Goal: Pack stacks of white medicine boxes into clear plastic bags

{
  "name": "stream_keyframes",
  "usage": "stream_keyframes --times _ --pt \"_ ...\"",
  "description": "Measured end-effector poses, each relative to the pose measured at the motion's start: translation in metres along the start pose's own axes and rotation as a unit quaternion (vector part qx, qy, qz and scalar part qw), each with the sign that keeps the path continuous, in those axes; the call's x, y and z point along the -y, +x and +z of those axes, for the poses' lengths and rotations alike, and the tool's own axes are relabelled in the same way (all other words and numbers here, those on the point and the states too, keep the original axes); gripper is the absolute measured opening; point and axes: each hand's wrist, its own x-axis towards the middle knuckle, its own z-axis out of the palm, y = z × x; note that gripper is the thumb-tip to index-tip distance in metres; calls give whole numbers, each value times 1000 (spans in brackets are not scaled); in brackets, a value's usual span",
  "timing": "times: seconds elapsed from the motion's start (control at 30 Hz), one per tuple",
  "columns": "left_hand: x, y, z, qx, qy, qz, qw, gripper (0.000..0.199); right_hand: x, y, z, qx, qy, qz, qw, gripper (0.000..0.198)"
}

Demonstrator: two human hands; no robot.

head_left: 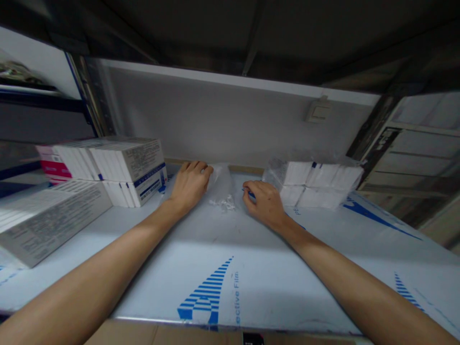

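Note:
A clear plastic bag point(220, 179) with small white pieces point(226, 203) at its near end lies at the back of the film-covered shelf point(273, 273). My left hand point(191, 184) is closed at the bag's left side, its fingertips pinching the plastic. To the right of the bag, my right hand point(265, 202) is curled shut near the surface. A small blue bit shows by its thumb, too little to name. Just beyond that hand sits a block of white boxes point(318, 184) in clear plastic wrap.
On the left stand rows of white printed boxes point(124, 167), with pink boxes point(55, 165) behind and a long row point(53, 218) in front. A dark shelf point(215, 33) hangs low overhead. The back wall carries a switch point(319, 111).

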Motion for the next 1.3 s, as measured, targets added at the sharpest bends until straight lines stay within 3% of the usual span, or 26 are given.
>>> stream_keyframes --times 0.13,0.27,0.37,0.63,0.73,0.93,1.03,1.17,1.3 --pt "-23 0 -17 -4 -49 45 998 29 8 1 -7 -81 90 -15 993 25" --pt "-45 -4 -23 3 -116 73 991 42 10 3 -3 -96 204 51 973 34" --pt "-49 -7 -20 10 -152 85 985 37 5 4 0 -107 258 66 958 31" --pt "-44 -8 -16 24 -158 86 983 32 -4 10 -13 -177 199 36 963 23" --pt "-45 -6 -20 75 -118 81 987 31 -6 11 -14 -173 222 72 957 24" --pt "-48 -5 -26 127 -69 84 986 35 -8 13 -4 -108 347 171 916 8" --pt "-46 -5 -26 141 -50 70 986 37 -12 12 -2 -111 282 163 939 21" --pt "-44 -5 -24 107 -26 50 993 44 -17 7 -6 -112 164 91 976 43" --pt "-44 -6 -25 107 -43 44 992 45 -16 6 -12 -96 117 38 988 51"
